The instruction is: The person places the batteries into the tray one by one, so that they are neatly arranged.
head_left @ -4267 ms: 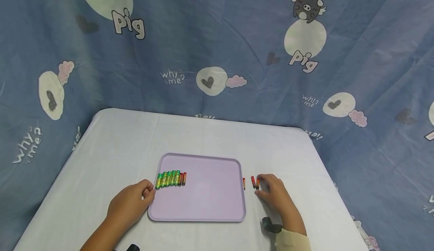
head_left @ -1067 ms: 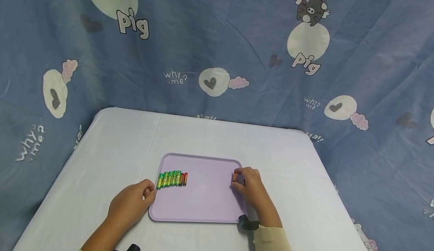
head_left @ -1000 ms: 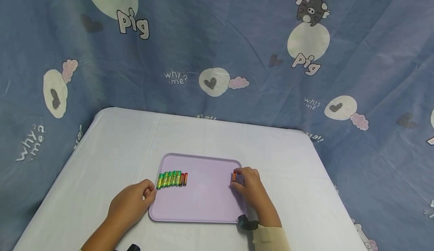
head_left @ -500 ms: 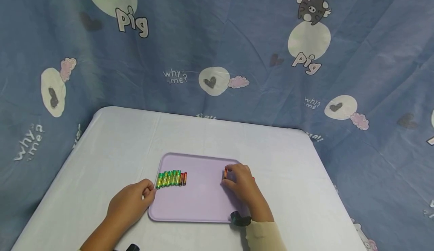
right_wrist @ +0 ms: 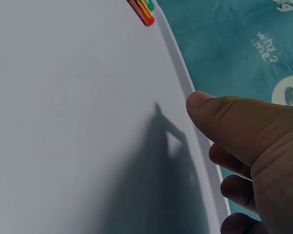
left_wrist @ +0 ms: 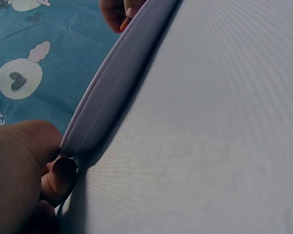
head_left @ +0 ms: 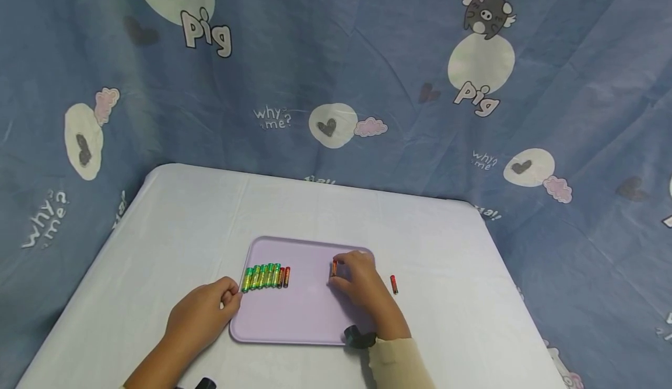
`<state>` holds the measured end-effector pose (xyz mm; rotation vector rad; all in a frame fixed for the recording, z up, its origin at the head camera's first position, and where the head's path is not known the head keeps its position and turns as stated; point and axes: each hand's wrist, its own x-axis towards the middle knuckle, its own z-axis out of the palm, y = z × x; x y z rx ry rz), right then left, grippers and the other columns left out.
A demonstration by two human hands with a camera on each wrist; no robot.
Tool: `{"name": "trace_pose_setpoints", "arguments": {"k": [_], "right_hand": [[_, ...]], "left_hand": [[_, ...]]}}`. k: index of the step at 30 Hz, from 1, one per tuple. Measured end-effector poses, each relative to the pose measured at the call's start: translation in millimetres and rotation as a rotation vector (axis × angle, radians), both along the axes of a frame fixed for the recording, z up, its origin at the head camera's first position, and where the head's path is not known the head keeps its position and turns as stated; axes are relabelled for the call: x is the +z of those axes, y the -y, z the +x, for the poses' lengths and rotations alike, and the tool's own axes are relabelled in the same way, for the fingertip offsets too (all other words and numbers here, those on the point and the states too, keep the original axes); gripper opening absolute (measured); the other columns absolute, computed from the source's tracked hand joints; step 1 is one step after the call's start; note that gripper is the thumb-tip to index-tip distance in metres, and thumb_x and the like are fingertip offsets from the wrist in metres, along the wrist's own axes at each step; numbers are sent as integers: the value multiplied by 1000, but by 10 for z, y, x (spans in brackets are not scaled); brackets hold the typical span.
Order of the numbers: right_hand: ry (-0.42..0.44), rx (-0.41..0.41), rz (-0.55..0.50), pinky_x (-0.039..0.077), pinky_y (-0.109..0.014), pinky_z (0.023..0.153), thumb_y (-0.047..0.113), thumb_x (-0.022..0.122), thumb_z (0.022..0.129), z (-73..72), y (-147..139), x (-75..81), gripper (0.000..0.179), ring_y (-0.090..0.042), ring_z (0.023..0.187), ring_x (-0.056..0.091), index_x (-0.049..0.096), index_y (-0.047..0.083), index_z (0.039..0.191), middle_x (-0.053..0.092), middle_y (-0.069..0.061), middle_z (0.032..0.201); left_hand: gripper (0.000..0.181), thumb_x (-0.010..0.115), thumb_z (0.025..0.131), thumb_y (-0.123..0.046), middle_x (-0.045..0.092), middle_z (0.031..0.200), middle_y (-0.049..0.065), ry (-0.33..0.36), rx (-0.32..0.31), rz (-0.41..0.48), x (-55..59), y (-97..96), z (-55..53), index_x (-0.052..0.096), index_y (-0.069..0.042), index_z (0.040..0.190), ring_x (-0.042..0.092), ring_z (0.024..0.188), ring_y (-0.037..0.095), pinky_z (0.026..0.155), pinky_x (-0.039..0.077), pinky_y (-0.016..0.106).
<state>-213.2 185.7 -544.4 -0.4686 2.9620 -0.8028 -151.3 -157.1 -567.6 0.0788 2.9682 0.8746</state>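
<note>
On the lilac tray, several green batteries lie side by side at the left, with two slimmer red batteries at the row's right end. My right hand is over the tray's right half, pinching a slim red battery upright between thumb and fingers. The right wrist view shows the thumb, but the held battery is hidden there. My left hand grips the tray's left edge; the left wrist view has its fingers at the rim.
Another red battery lies on the white tabletop right of the tray. My right forearm covers part of the tray's right edge. A blue patterned cloth hangs behind the table.
My right hand has taken a red battery from the table beside the tray and carried it left over the tray. The left hand stays at the tray's edge.
</note>
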Motion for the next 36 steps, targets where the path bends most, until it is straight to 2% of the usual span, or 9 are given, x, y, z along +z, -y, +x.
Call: {"name": "trace_pose_setpoints", "arguments": {"k": [14, 26, 36], "right_hand": [[39, 30, 21, 46, -40, 109, 28, 84, 90, -48, 322, 37, 46, -19, 123, 56, 68, 15, 131, 67, 0, 127], [49, 89, 117, 47, -35, 105, 32, 83, 90, -54, 532, 64, 45, -17, 115, 56, 68, 16, 129, 67, 3, 124], [78, 100, 148, 47, -34, 105, 30, 84, 89, -83, 671, 86, 43, -16, 117, 54, 69, 19, 127, 64, 4, 122]], "left_hand": [[10, 69, 95, -31, 54, 72, -9, 10, 2, -3, -5, 15, -4, 63, -23, 93, 49, 68, 14, 58, 37, 33], [8, 68, 95, -31, 55, 72, -10, 9, 7, 1, 14, -9, -11, 64, -24, 93, 50, 68, 14, 57, 36, 33], [8, 68, 94, -30, 54, 71, -9, -3, 12, -7, 6, 5, -8, 63, -24, 92, 49, 67, 14, 57, 36, 33]]}}
